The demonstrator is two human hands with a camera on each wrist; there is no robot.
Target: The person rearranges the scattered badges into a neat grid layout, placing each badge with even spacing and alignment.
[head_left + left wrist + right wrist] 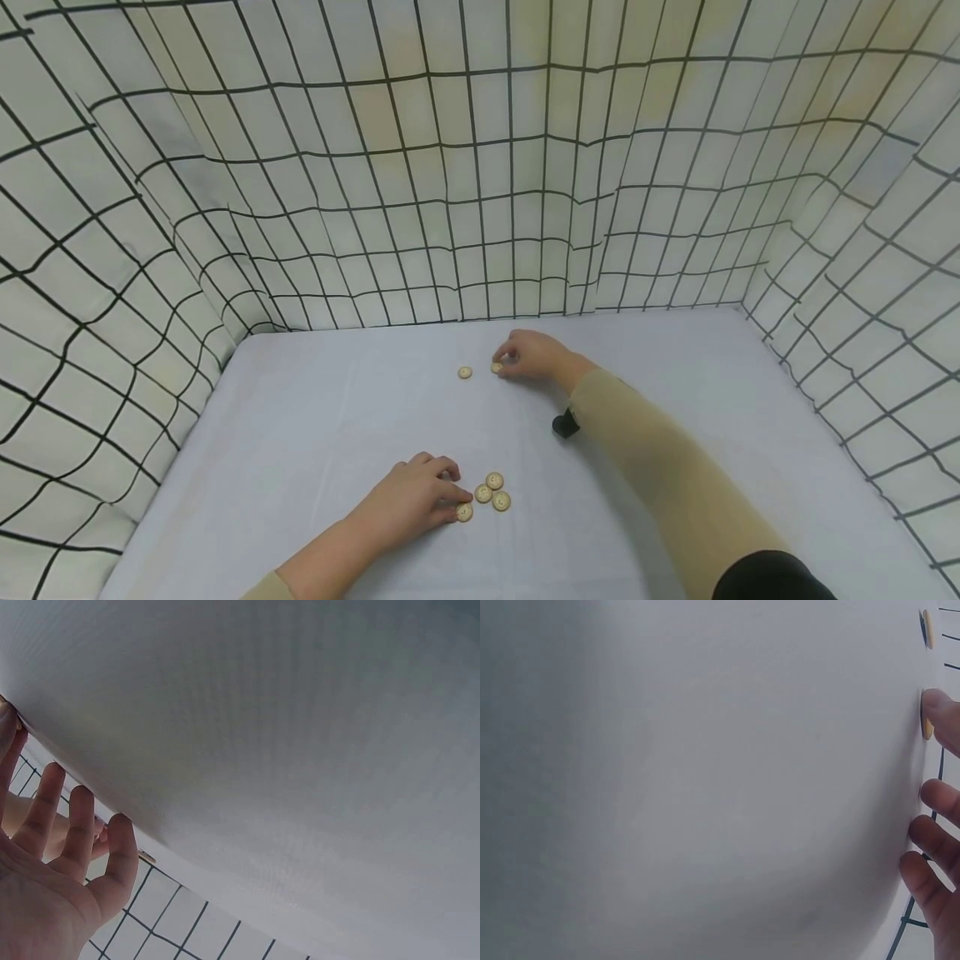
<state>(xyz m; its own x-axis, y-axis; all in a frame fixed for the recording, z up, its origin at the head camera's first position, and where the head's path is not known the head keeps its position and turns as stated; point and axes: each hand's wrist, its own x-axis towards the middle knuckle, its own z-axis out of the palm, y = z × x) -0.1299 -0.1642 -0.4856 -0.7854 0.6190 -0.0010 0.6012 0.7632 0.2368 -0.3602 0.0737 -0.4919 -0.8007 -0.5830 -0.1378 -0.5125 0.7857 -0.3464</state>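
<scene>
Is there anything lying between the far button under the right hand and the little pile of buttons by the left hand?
Nothing visible: between the far button at the right hand and the pile by the left hand lies only bare white table.

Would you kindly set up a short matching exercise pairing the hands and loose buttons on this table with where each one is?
1. left hand
2. right hand
3. lone button
4. black wrist camera

A. strapped under the beige sleeve
B. far end, touching one button
C. near end, beside four clustered buttons
D. lying free, left of the far hand

Pairs: 1-C, 2-B, 3-D, 4-A
</scene>
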